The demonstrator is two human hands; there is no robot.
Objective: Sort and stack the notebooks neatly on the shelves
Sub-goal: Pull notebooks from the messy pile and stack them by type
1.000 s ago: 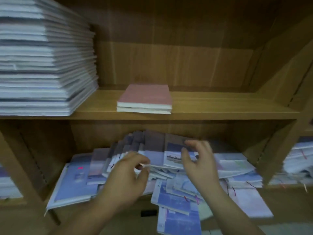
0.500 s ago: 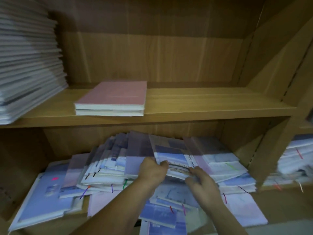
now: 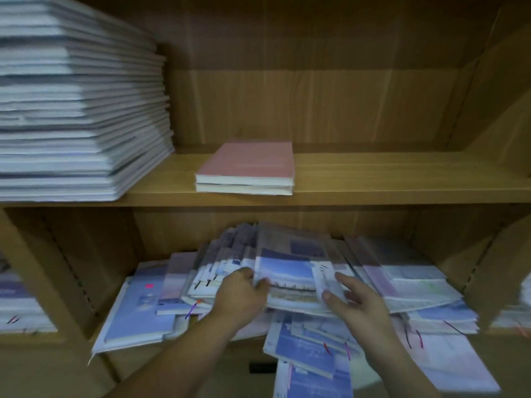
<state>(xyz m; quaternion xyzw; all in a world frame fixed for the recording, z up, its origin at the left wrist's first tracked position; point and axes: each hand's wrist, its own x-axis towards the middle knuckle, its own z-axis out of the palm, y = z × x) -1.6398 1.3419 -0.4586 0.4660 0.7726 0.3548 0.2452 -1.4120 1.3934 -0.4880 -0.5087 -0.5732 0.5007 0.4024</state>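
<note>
1. Front edge, lower shelf: loose blue notebooks (image 3: 310, 354) lie overlapped and skewed, some overhanging the edge. None of them is sorted.
2. Left hand (image 3: 241, 294): fingers curled round the left edge of a blue-covered notebook (image 3: 284, 271) on top of the heap, thumb on its cover.
3. Right hand (image 3: 359, 305): fingers spread and nearly straight, thumb and forefinger touching a white-covered notebook (image 3: 323, 278) just beside the blue one. No closed pinch is visible.
4. Middle of the lower shelf: the main heap (image 3: 230, 254) is fanned out and tilted, with ribbon markers trailing. This is the bulk of the remaining work.
5. Upper shelf (image 3: 373, 182): two pink notebooks (image 3: 247, 168) lie flat and squared, one on the other. Judged as a stack just begun.
6. Upper shelf, left: a tall stack (image 3: 77, 110) stands well apart from the pink pair, edges roughly aligned. Judged as finished work.
7. Side compartments: further piles (image 3: 17, 305) show at the left and right frame edges, too blurred to assess.
8. Status: early to middle stage. The step in hand appears to be picking out the next notebook from the heap.
</note>
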